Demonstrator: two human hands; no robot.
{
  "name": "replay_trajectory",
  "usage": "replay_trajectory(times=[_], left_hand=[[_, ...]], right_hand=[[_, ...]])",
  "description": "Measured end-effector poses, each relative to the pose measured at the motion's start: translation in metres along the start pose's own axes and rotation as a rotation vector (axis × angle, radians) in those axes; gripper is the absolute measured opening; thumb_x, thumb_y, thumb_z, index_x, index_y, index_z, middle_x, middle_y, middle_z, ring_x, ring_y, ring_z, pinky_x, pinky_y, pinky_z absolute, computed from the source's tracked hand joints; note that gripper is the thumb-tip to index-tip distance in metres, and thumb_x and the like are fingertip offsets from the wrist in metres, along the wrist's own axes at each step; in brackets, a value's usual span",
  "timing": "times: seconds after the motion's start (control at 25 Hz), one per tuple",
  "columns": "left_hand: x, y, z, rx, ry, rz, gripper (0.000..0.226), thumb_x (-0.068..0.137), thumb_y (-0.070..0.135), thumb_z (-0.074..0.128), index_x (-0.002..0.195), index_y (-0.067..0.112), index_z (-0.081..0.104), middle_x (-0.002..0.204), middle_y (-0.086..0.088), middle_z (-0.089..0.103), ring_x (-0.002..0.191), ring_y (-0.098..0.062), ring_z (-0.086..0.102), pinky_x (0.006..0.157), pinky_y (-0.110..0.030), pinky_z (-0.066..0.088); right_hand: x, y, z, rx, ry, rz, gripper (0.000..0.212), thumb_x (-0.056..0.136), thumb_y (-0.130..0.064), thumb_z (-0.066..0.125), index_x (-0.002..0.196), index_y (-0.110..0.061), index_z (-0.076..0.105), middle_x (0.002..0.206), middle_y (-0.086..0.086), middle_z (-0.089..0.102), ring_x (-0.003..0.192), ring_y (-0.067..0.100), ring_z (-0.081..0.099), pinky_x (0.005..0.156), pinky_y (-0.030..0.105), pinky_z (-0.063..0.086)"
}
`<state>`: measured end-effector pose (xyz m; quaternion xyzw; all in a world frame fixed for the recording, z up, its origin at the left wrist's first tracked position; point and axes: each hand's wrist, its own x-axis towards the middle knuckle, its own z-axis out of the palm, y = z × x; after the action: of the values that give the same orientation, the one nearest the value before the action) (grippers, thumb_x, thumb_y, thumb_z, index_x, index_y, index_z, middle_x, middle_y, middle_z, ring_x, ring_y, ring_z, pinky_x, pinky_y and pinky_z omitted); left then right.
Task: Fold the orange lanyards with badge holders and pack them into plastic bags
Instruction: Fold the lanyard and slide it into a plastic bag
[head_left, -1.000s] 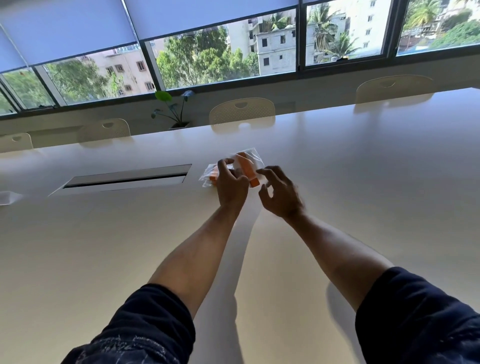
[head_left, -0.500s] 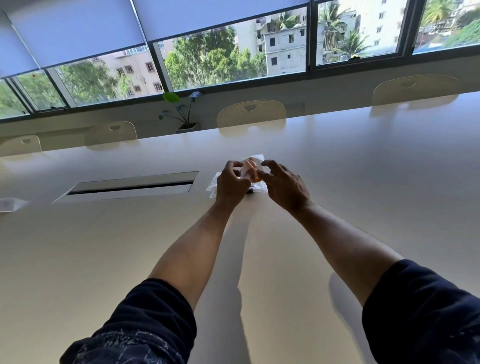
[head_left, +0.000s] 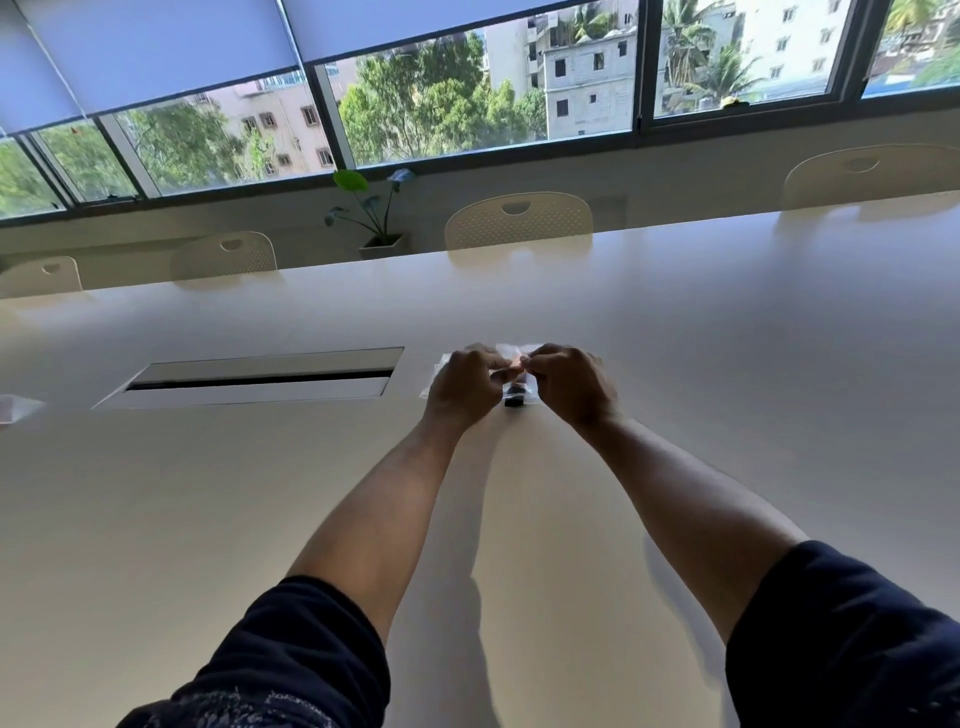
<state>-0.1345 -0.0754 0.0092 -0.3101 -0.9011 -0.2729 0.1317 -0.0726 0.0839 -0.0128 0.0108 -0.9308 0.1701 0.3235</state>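
Note:
A clear plastic bag (head_left: 511, 351) with an orange lanyard (head_left: 514, 370) inside lies on the white table (head_left: 675, 364), far out in front of me. My left hand (head_left: 462, 387) and my right hand (head_left: 569, 382) meet over it, both with fingers curled and pinching the bag from either side. A small black clip (head_left: 514, 401) of the lanyard shows just below the gap between my hands. Most of the bag and lanyard is hidden behind my knuckles.
A rectangular cable hatch (head_left: 254, 376) is set into the table left of my hands. Another clear plastic bag (head_left: 15, 408) lies at the far left edge. Cream chairs (head_left: 517, 221) line the far side, and a potted plant (head_left: 376, 218) stands under the windows.
My right hand has closed in from the right and now pinches the bag together with my left hand. The orange lanyard, plainly visible before, is now mostly covered by my hands.

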Motion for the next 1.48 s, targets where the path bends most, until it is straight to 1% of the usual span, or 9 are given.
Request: replay_trajectory(times=[0.16, 0.28, 0.48, 0.72, 0.84, 0.96, 1.08, 1.28, 1.48], left_hand=[[-0.013, -0.013, 0.015, 0.297, -0.038, 0.189, 0.026, 0.088, 0.026, 0.061, 0.106, 0.02, 0.078, 0.12, -0.004, 0.07, 0.112, -0.028, 0.061, 0.1, -0.036, 0.044], [-0.016, -0.01, 0.018, 0.364, -0.008, 0.252, 0.021, 0.084, 0.024, 0.055, 0.089, 0.015, 0.074, 0.101, -0.001, 0.073, 0.104, -0.026, 0.063, 0.094, -0.036, 0.043], [-0.017, -0.009, 0.019, 0.378, 0.029, 0.263, 0.022, 0.079, 0.029, 0.053, 0.082, 0.013, 0.068, 0.092, -0.003, 0.073, 0.098, -0.026, 0.061, 0.09, -0.034, 0.041], [-0.019, -0.006, 0.018, 0.322, -0.004, 0.269, 0.042, 0.085, 0.035, 0.056, 0.121, 0.015, 0.062, 0.112, -0.006, 0.071, 0.11, -0.029, 0.059, 0.098, -0.039, 0.04], [-0.015, -0.006, 0.015, 0.309, 0.016, 0.273, 0.043, 0.087, 0.037, 0.052, 0.125, 0.017, 0.055, 0.116, -0.004, 0.067, 0.108, -0.029, 0.059, 0.092, -0.041, 0.041], [-0.006, -0.009, 0.011, 0.314, 0.09, 0.133, 0.041, 0.088, 0.035, 0.047, 0.126, 0.021, 0.053, 0.128, -0.001, 0.06, 0.112, -0.027, 0.057, 0.09, -0.042, 0.04], [0.004, -0.021, 0.011, 0.288, 0.128, -0.143, 0.042, 0.091, 0.039, 0.045, 0.128, 0.022, 0.054, 0.135, -0.005, 0.056, 0.12, -0.03, 0.052, 0.094, -0.044, 0.035], [0.014, -0.048, 0.004, 0.126, -0.137, -0.709, 0.072, 0.09, 0.076, 0.023, 0.146, 0.035, 0.042, 0.146, -0.016, 0.044, 0.133, -0.037, 0.04, 0.104, -0.051, 0.029], [0.01, -0.061, 0.004, 0.051, -0.161, -0.657, 0.068, 0.093, 0.075, 0.021, 0.15, 0.039, 0.033, 0.149, -0.012, 0.048, 0.134, -0.037, 0.044, 0.107, -0.049, 0.034]], right_hand=[[-0.019, 0.009, 0.017, 0.021, -0.039, -0.034, 0.026, 0.084, -0.007, 0.063, 0.093, -0.022, 0.081, 0.099, 0.003, 0.077, 0.086, 0.035, 0.072, 0.068, 0.04, 0.059], [-0.023, 0.012, 0.02, 0.043, -0.006, -0.023, 0.024, 0.078, -0.008, 0.067, 0.089, -0.025, 0.081, 0.095, -0.001, 0.077, 0.084, 0.031, 0.072, 0.065, 0.037, 0.059], [-0.024, 0.019, 0.014, 0.038, -0.011, -0.093, 0.028, 0.075, -0.011, 0.069, 0.095, -0.027, 0.08, 0.1, -0.004, 0.077, 0.091, 0.026, 0.072, 0.083, 0.035, 0.056], [-0.015, 0.03, 0.007, 0.049, -0.058, -0.117, 0.02, 0.091, -0.039, 0.066, 0.103, -0.031, 0.079, 0.103, -0.01, 0.077, 0.098, 0.022, 0.068, 0.088, 0.034, 0.049], [-0.007, 0.027, 0.01, 0.16, -0.03, -0.022, 0.035, 0.091, -0.053, 0.064, 0.105, -0.025, 0.078, 0.102, -0.004, 0.077, 0.097, 0.023, 0.068, 0.083, 0.035, 0.054], [0.002, 0.025, 0.011, 0.28, 0.009, 0.204, 0.047, 0.09, -0.057, 0.065, 0.125, -0.025, 0.07, 0.118, -0.001, 0.071, 0.101, 0.021, 0.067, 0.085, 0.04, 0.056], [0.01, 0.022, 0.017, 0.31, -0.017, 0.467, 0.067, 0.089, -0.055, 0.068, 0.143, -0.019, 0.054, 0.137, 0.008, 0.06, 0.119, 0.026, 0.062, 0.098, 0.039, 0.051], [0.018, 0.018, 0.029, 0.342, -0.132, 0.807, 0.074, 0.091, -0.062, 0.057, 0.137, -0.005, 0.049, 0.139, 0.021, 0.055, 0.13, 0.037, 0.05, 0.101, 0.04, 0.042], [0.022, 0.018, 0.037, 0.289, -0.207, 0.779, 0.071, 0.097, -0.062, 0.046, 0.137, -0.004, 0.049, 0.145, 0.02, 0.05, 0.137, 0.037, 0.042, 0.109, 0.043, 0.036]])
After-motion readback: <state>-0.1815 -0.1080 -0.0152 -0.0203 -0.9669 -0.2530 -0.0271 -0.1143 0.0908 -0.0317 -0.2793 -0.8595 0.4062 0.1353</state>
